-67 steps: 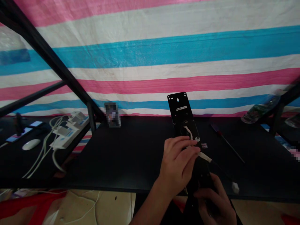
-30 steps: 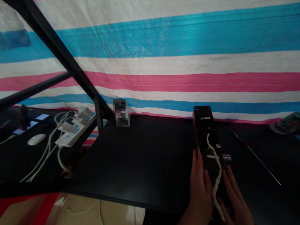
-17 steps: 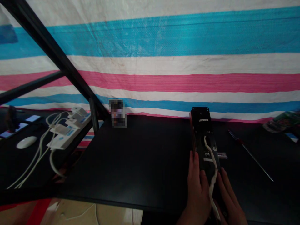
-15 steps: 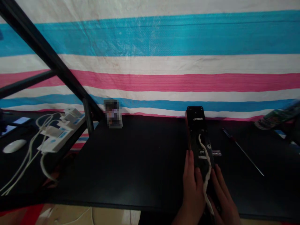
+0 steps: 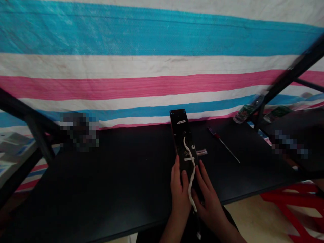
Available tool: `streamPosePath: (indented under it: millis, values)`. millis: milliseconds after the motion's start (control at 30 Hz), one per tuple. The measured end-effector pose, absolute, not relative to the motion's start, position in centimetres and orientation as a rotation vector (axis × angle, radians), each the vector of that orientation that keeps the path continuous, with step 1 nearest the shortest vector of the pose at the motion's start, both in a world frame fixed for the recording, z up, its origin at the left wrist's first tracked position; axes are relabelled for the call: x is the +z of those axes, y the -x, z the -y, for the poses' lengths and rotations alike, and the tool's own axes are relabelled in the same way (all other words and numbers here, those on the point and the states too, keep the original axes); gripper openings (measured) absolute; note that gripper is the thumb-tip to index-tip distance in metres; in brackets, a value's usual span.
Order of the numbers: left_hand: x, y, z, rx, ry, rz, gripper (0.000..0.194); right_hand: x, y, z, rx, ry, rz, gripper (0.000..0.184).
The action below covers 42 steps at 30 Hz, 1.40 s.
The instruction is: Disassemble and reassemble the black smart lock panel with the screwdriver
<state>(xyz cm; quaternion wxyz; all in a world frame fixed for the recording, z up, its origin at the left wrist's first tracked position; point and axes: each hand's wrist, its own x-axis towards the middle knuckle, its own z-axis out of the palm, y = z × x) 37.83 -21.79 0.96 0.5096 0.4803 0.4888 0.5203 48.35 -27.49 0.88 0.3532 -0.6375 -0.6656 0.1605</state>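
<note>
A long black panel (image 5: 180, 125), which looks like the back of an electronic door lock, lies lengthwise before me. Out of its middle runs a white-wrapped cable (image 5: 190, 182), hanging toward me with a small white plug at its end. My left hand (image 5: 180, 189) is closed around the panel's left edge, thumb on top. On the right edge rests my right hand (image 5: 207, 195), fingers along the side, gripping it too. Just right of the panel lies a small clear packet (image 5: 201, 152), its contents unclear. Farther right is a screwdriver (image 5: 222, 142) with a long thin shaft.
The black tabletop (image 5: 113, 182) ends at a striped tarp (image 5: 152, 87). A plastic bottle (image 5: 246, 111) leans near a black frame bar at the back right. White power strips (image 5: 15, 152) sit at far left, and a red stool (image 5: 296, 199) stands below right.
My view has turned right, so the panel, hands and screwdriver appear farther left. The stool and another table at right have come into view. Both hands keep hold of the panel.
</note>
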Motion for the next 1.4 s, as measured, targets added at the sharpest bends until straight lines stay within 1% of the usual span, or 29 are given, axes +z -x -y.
streamPosePath:
  millis: [233, 567, 667, 767, 833, 900, 1000, 1067, 1100, 1167, 1267, 1333, 1400]
  values:
    - [0.9, -38.0, 22.6, 1.265, -1.190, -1.232, 0.048, 0.7, -48.4, 28.7, 0.462, 1.641, 1.718, 0.073]
    - [0.6, -37.9, 22.2, 1.204, -1.222, -1.299, 0.050, 0.6, -48.8, 28.1, 0.439, 1.602, 1.784, 0.078]
    - [0.8, -37.9, 21.9, 1.166, -1.194, -1.280, 0.053, 1.1, -48.8, 27.9, 0.564, 1.583, 1.797, 0.086]
    - [1.2, -38.0, 21.7, 1.150, -1.160, -1.283, 0.054, 2.5, -49.7, 28.0, 0.782, 1.553, 1.798, 0.097]
    - [1.4, -38.0, 21.7, 1.150, -1.138, -1.287, 0.054, 3.5, -51.1, 28.1, 0.928, 1.508, 1.802, 0.100]
    - [1.5, -37.9, 21.7, 1.157, -1.122, -1.282, 0.055, 4.2, -52.7, 27.9, 1.042, 1.437, 1.775, 0.093]
    - [1.5, -37.7, 21.7, 1.161, -1.099, -1.282, 0.057, 4.4, -54.5, 25.9, 1.143, 1.324, 1.518, 0.070]
    - [1.4, -37.6, 21.9, 1.144, -1.072, -1.295, 0.062, 4.1, -54.7, 23.0, 1.108, 1.294, 1.270, 0.051]
    - [1.4, -37.5, 21.9, 1.134, -1.064, -1.303, 0.065, 4.1, -54.6, 21.0, 1.061, 1.293, 1.180, 0.045]
    - [1.3, -37.4, 22.0, 1.114, -1.065, -1.317, 0.070, 4.2, -54.1, 16.6, 1.000, 1.313, 1.074, 0.042]
    - [1.1, -37.3, 22.0, 1.097, -1.105, -1.330, 0.070, 5.0, -53.1, 10.0, 0.942, 1.320, 1.019, 0.039]
    - [0.9, -37.3, 21.9, 1.092, -1.138, -1.340, 0.068, 5.5, -52.5, 6.9, 1.007, 1.309, 1.065, 0.032]
    - [0.8, -37.2, 21.9, 1.083, -1.161, -1.347, 0.066, 5.6, -52.1, 5.3, 1.133, 1.263, 1.072, 0.032]
